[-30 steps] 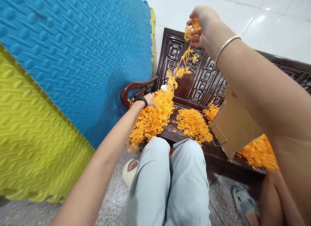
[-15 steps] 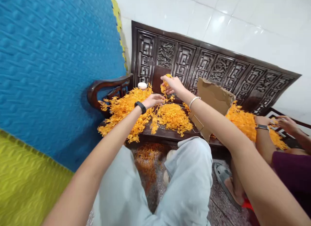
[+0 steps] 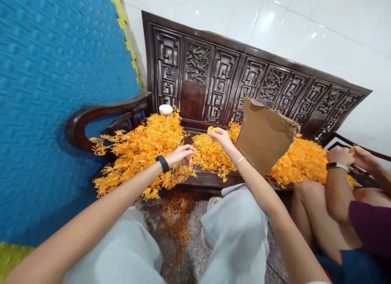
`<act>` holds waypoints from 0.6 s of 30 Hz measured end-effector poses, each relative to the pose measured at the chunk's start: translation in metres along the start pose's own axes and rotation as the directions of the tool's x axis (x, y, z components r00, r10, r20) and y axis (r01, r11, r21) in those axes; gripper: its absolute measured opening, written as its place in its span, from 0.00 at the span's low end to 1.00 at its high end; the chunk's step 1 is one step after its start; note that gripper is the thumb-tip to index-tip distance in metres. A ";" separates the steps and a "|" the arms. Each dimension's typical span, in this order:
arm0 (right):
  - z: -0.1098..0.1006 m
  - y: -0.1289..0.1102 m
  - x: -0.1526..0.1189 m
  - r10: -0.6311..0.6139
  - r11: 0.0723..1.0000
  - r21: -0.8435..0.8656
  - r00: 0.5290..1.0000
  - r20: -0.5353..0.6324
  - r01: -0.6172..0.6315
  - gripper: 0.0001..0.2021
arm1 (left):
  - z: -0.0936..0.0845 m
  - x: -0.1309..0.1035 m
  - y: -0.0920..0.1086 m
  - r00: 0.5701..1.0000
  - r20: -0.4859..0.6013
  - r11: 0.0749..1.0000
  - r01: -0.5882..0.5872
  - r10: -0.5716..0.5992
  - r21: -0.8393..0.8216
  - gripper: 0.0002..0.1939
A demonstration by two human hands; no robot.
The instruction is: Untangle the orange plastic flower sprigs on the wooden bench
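Space separates both hands (image 3: pixel 224 140) over orange flowers (image 3: pixel 160 131), cardboard (image 3: pixel 264 135) standing beside the right.

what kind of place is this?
Probably a room in a home, though a small workshop is possible: a carved dark wooden bench stands against a white tiled wall, with a blue foam mat beside its armrest.

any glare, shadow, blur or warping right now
In the head view, glare spots shine on the white tiled wall; shadow darkens the blue mat beside the armrest; the far-right orange pile looks softer than the leftmost pile; the forearms seem stretched by the lens.
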State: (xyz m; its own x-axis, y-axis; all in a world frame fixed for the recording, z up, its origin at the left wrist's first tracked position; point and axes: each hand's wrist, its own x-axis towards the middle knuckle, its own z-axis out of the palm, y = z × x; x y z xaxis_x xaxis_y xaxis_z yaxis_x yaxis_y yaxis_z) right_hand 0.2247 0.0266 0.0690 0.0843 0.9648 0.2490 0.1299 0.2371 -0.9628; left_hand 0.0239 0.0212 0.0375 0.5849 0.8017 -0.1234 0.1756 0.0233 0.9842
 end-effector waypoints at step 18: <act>0.002 0.016 -0.028 -0.053 0.984 -0.158 0.986 0.159 0.078 0.21 | -0.004 0.002 -0.016 0.988 -0.026 0.963 -0.142 0.152 0.228 0.16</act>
State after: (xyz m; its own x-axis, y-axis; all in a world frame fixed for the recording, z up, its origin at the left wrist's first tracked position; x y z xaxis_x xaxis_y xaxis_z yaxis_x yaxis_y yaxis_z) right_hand 0.2225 0.0033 0.0468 -0.0812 0.9568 0.2794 0.2905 0.2908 -0.9116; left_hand 0.0190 0.0254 0.0215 0.5840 0.8112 0.0307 0.2664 -0.2272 0.9367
